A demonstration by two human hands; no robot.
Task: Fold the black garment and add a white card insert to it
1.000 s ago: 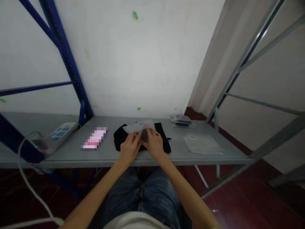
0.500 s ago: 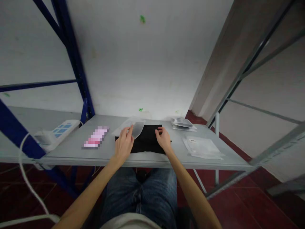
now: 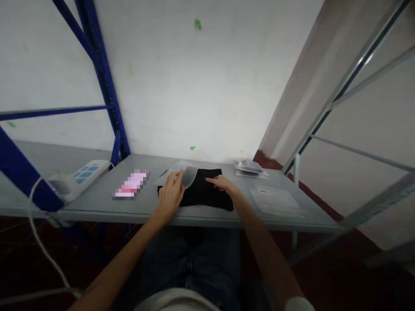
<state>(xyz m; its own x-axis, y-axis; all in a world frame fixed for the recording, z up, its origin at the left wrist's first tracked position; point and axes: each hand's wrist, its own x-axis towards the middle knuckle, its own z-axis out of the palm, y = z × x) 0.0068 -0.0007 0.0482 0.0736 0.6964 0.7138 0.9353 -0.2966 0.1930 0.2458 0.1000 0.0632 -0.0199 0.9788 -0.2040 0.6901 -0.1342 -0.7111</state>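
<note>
Two hands are in view, the left hand (image 3: pixel 170 195) and the right hand (image 3: pixel 225 185), both belonging to the one person seated at the shelf. One black cloth (image 3: pixel 207 194) lies on one grey metal shelf (image 3: pixel 97 203). One clear plastic bag (image 3: pixel 183 173) sits at the cloth's far left edge. There is one flat clear packet (image 3: pixel 275 199) on the right, and one small stack of packets (image 3: pixel 249 168) behind it; how many lie in that stack cannot be told. One white power strip (image 3: pixel 81 176) and one white cable (image 3: pixel 42 242) are on the left. One pink blurred item (image 3: pixel 131 185) lies beside them.
</note>
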